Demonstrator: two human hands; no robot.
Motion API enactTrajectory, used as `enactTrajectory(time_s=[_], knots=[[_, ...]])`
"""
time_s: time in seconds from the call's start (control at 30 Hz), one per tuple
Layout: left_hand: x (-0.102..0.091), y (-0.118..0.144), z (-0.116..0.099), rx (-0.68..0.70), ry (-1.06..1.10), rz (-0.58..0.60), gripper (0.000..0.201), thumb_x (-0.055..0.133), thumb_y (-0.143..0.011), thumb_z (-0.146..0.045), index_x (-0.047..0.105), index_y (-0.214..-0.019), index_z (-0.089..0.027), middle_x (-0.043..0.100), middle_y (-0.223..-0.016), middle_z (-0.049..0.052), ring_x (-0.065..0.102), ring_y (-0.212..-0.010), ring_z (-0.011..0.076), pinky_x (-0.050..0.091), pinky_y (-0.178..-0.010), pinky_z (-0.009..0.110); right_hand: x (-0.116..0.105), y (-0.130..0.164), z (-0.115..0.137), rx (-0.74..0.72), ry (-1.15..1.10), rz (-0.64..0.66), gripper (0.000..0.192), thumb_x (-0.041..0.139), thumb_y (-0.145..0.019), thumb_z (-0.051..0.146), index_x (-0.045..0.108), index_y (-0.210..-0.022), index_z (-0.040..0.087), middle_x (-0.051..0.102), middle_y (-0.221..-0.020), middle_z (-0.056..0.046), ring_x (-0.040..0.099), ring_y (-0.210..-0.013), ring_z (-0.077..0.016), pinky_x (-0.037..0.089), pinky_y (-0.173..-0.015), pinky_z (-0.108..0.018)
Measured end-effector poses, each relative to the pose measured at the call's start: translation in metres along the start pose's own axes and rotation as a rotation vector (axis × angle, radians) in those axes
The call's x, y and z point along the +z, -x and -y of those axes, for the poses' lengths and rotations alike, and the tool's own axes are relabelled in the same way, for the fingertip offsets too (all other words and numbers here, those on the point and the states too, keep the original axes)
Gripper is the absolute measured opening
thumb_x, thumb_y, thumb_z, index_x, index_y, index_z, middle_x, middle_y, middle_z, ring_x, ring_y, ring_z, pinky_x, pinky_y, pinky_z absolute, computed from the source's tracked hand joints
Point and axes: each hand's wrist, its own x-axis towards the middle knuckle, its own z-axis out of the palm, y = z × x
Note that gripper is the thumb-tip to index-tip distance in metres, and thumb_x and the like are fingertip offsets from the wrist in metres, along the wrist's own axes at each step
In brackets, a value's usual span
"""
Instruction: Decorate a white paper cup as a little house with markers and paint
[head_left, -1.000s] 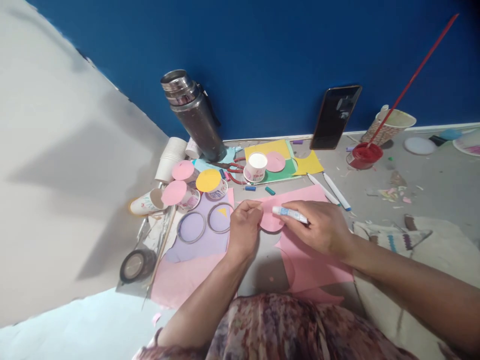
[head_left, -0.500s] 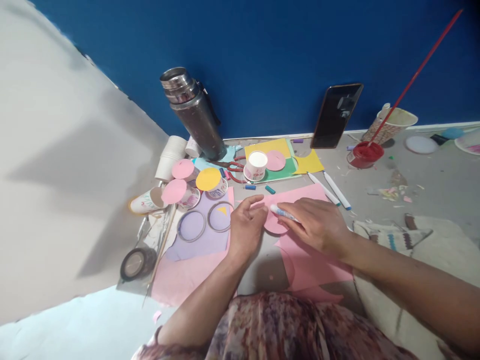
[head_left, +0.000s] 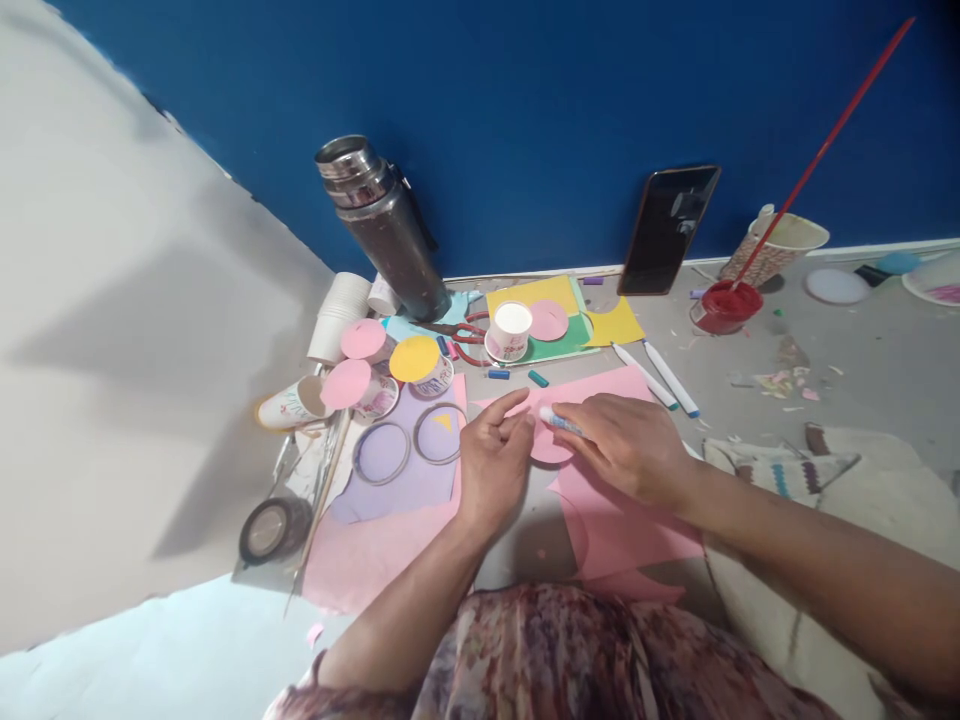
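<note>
My right hand (head_left: 634,445) is closed round a white glue stick (head_left: 562,422) with blue print, its tip down on a pink paper circle (head_left: 553,450). At the circle's left edge, my left hand (head_left: 496,460) pinches it between thumb and fingers. Under and beside the circle lies a cut pink sheet (head_left: 630,525). Beyond the hands stands a white paper cup (head_left: 508,332), base up. To the left, a yellow disc (head_left: 416,358) and a pink disc (head_left: 349,385) sit on printed paper cups.
Two tape rings (head_left: 382,453) rest on a purple sheet at left, near a tape roll (head_left: 271,530). A steel flask (head_left: 394,240), red-handled scissors (head_left: 469,330) and a phone (head_left: 669,230) are at the back. White markers (head_left: 671,378), a red paint pot (head_left: 726,308) and a cloth bag (head_left: 840,540) are on the right.
The glue stick has shifted very slightly on the pink circle with my right hand. My left hand stays at the circle's edge. The whole view has moved a little.
</note>
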Motion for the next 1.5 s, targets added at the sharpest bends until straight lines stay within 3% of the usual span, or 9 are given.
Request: enactTrajectory(time_s=[0.2, 0.47, 0.7, 0.83, 0.93, 1.07, 1.2, 1.37, 1.5], knots=[[0.0, 0.0, -0.006, -0.044, 0.003, -0.01, 0.046, 0.075, -0.076, -0.031, 0.08, -0.117, -0.009, 0.038, -0.051, -0.011, 0.03, -0.051, 0.0077, 0.037, -0.057, 0.024, -0.008, -0.001, -0.009, -0.112, 0.066, 0.094, 0.028, 0.054, -0.104, 0.016, 0.071, -0.126, 0.019, 0.067, -0.079, -0.005, 0.058, -0.075, -0.0231, 0.038, -0.064, -0.035], [0.0, -0.001, -0.006, -0.063, 0.008, -0.006, 0.049, 0.074, -0.076, -0.032, 0.08, -0.118, -0.008, 0.034, -0.052, -0.01, 0.026, -0.052, 0.0082, 0.023, -0.052, 0.024, -0.005, 0.001, -0.011, -0.093, -0.024, 0.061, 0.028, 0.056, -0.104, 0.015, 0.073, -0.125, 0.02, 0.07, -0.079, -0.004, 0.06, -0.076, -0.0218, 0.042, -0.066, -0.034], [-0.001, -0.003, -0.004, -0.075, 0.016, -0.008, 0.051, 0.074, -0.078, -0.035, 0.079, -0.121, -0.009, 0.032, -0.053, -0.011, 0.025, -0.052, 0.0085, 0.023, -0.054, 0.025, -0.004, -0.002, -0.004, 0.154, -0.305, -0.025, 0.021, 0.065, -0.105, 0.034, 0.075, -0.119, 0.022, 0.085, -0.104, -0.006, 0.079, -0.089, -0.0202, 0.057, -0.077, -0.029], [-0.004, -0.007, -0.005, -0.085, 0.014, -0.049, 0.048, 0.078, -0.074, -0.032, 0.081, -0.116, -0.01, 0.033, -0.052, -0.01, 0.027, -0.054, 0.0093, 0.025, -0.056, 0.027, -0.016, -0.01, -0.007, 0.446, -0.429, -0.114, 0.019, 0.063, -0.104, 0.034, 0.076, -0.11, 0.022, 0.085, -0.1, -0.005, 0.081, -0.081, -0.0202, 0.059, -0.066, -0.027], [-0.005, -0.009, -0.006, -0.089, 0.014, -0.061, 0.046, 0.077, -0.073, -0.032, 0.082, -0.113, -0.009, 0.034, -0.053, -0.009, 0.029, -0.055, 0.0098, 0.024, -0.056, 0.027, -0.022, -0.013, -0.009, 0.526, -0.459, -0.147, 0.019, 0.063, -0.102, 0.035, 0.077, -0.106, 0.023, 0.085, -0.099, -0.005, 0.081, -0.081, -0.0226, 0.06, -0.062, -0.029], [-0.005, -0.011, -0.006, -0.076, -0.001, -0.083, 0.044, 0.073, -0.076, -0.029, 0.081, -0.114, -0.009, 0.036, -0.054, -0.008, 0.029, -0.055, 0.0094, 0.024, -0.055, 0.026, -0.022, -0.01, -0.004, 0.4, -0.449, -0.106, 0.02, 0.062, -0.103, 0.036, 0.077, -0.109, 0.023, 0.086, -0.098, -0.005, 0.081, -0.08, -0.021, 0.06, -0.066, -0.028], [-0.004, -0.009, -0.006, -0.057, 0.002, -0.055, 0.04, 0.069, -0.078, -0.024, 0.08, -0.115, -0.013, 0.04, -0.053, -0.009, 0.031, -0.052, 0.0089, 0.025, -0.053, 0.024, -0.015, -0.006, 0.002, 0.269, -0.37, 0.025, 0.02, 0.062, -0.105, 0.038, 0.076, -0.109, 0.023, 0.086, -0.097, -0.004, 0.081, -0.08, -0.0198, 0.057, -0.071, -0.028], [-0.001, -0.004, -0.004, -0.078, 0.161, 0.028, 0.041, 0.07, -0.075, -0.02, 0.078, -0.115, -0.016, 0.076, -0.08, 0.002, 0.064, -0.072, 0.0142, 0.05, -0.073, 0.026, -0.007, -0.003, -0.001, 0.279, -0.156, 0.088, 0.026, 0.06, -0.106, 0.043, 0.076, -0.106, 0.023, 0.086, -0.098, -0.006, 0.081, -0.078, -0.0242, 0.051, -0.067, -0.033], [0.0, -0.004, -0.003, -0.111, 0.258, 0.072, 0.042, 0.078, -0.075, -0.029, 0.074, -0.115, -0.016, 0.083, -0.095, 0.008, 0.073, -0.077, 0.0192, 0.057, -0.083, 0.035, -0.007, -0.003, -0.001, 0.227, -0.118, 0.079, 0.031, 0.053, -0.109, 0.043, 0.076, -0.103, 0.023, 0.086, -0.097, -0.006, 0.08, -0.08, -0.0236, 0.05, -0.068, -0.033]])
